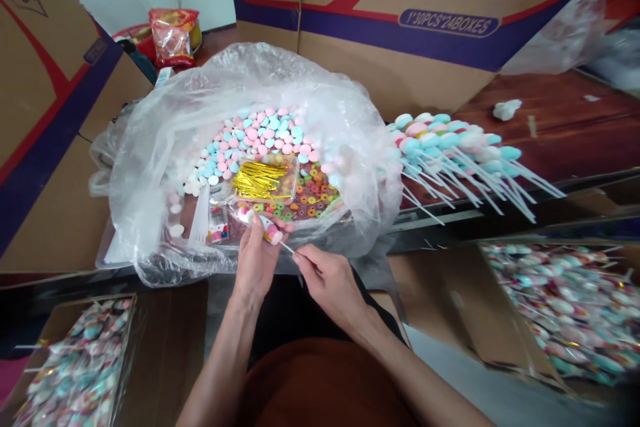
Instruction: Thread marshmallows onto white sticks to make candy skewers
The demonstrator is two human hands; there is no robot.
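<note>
My left hand [256,259] is closed round the head of a candy skewer [273,232], whose pink and white sweets stick out past my fingers. My right hand [327,280] pinches the skewer's thin white stick [287,248] just behind them. Both hands hover at the near edge of a big clear plastic bag [165,147] holding pink, blue and white marshmallow sweets [265,130], coloured ring candies [313,197] and a bundle of gold twist ties [257,180].
A pile of finished skewers [450,140] lies on the dark wood table to the right. Boxes of wrapped skewers sit at bottom left [80,367] and at right [570,307]. Large cardboard cartons [400,20] stand behind and to the left.
</note>
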